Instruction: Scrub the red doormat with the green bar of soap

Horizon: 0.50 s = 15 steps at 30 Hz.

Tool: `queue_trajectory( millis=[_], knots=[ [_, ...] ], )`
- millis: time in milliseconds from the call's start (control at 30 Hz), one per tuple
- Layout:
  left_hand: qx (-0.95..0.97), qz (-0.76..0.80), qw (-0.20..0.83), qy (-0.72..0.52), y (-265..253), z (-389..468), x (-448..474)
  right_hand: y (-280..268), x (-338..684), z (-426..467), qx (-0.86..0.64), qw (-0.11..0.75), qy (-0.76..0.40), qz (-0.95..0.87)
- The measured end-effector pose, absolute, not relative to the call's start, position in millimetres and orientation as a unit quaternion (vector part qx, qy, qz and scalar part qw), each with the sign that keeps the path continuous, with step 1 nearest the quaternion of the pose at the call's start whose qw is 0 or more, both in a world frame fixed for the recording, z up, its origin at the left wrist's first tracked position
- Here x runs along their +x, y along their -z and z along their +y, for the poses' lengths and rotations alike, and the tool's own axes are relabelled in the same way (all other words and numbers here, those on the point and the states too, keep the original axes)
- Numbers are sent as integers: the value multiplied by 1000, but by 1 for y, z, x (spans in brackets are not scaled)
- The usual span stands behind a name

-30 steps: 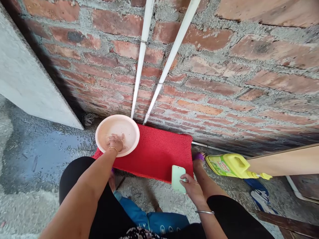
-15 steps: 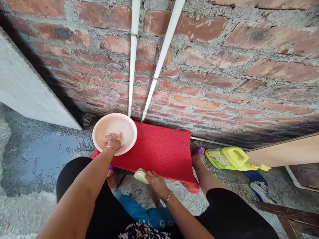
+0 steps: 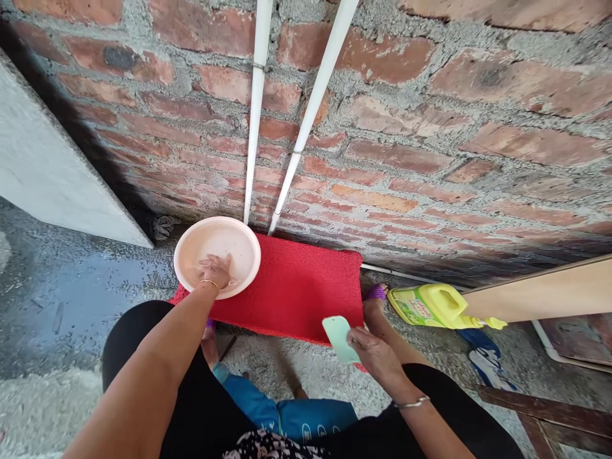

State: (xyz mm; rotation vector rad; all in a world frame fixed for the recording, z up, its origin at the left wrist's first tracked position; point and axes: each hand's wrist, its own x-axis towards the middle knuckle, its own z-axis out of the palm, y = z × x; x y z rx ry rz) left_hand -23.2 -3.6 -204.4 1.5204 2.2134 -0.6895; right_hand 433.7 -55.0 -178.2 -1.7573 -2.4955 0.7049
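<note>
My left hand is dipped into the water of a pale pink basin, its fingers stretched out and holding nothing that I can see. The basin stands on the left end of a red textured cloth, which is spread over a raised support that it hides. At the cloth's front right corner, my right hand grips a pale green scrub brush by one end. The brush's flat, rounded back faces up, and no bristles show.
A yellow detergent jug lies beyond the cloth's right end. White pipes run down the brick wall behind. A grey slab stands left, above wet floor. Wooden bars lie at the lower right.
My right hand has moved to the right with the scrub brush, turning the brush's flat back upward. My left hand stays in the basin.
</note>
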Motion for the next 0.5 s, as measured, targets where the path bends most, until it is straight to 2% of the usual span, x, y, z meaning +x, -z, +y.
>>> queue_trajectory(
  millis=[133, 300, 400, 500],
  knots=[
    [539, 784, 185, 246, 206, -3, -24, 184, 344, -46, -567, 66, -379, -728],
    [542, 779, 184, 254, 207, -3, -27, 199, 234, -29, -540, 114, -483, -680],
    [549, 775, 167, 263, 207, -4, -27, 212, 213, -19, -547, 119, -507, -656],
    [542, 781, 184, 248, 207, -4, -27, 222, 240, -11, -567, 118, -515, -633]
  ],
)
